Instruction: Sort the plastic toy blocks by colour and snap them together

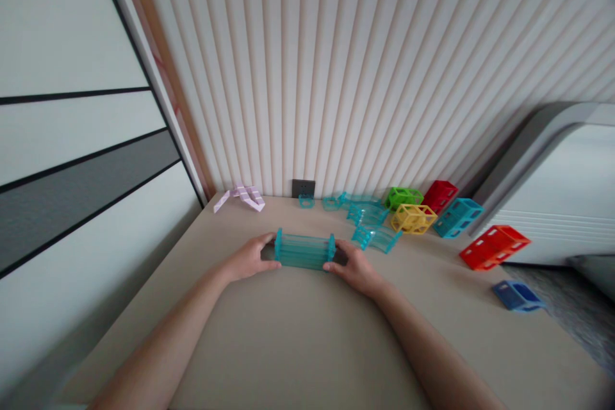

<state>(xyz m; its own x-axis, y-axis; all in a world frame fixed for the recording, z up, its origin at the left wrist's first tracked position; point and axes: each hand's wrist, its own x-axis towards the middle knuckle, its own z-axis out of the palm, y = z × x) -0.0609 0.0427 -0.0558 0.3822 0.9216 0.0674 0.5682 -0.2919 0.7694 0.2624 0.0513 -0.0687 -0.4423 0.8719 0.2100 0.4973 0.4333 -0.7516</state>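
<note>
A clear teal plastic toy track piece (303, 252) lies sideways between my hands, over the middle of the table. My left hand (254, 257) grips its left end, thumb in front and fingers behind. At the other end, my right hand (354, 266) holds it the same way. Just beyond my right hand lie curved teal track pieces (377, 238) of the same clear plastic. The finger parts behind the piece are partly hidden.
Small teal rings (306, 202) and a lilac zigzag piece (243, 195) lie along the wall. Toward the right stand green (403, 197), yellow (413, 219), dark red (441, 196), teal (458, 218), orange-red (496, 247) and blue (519, 296) open-frame blocks. A wall socket (303, 188) sits behind the table (298, 339).
</note>
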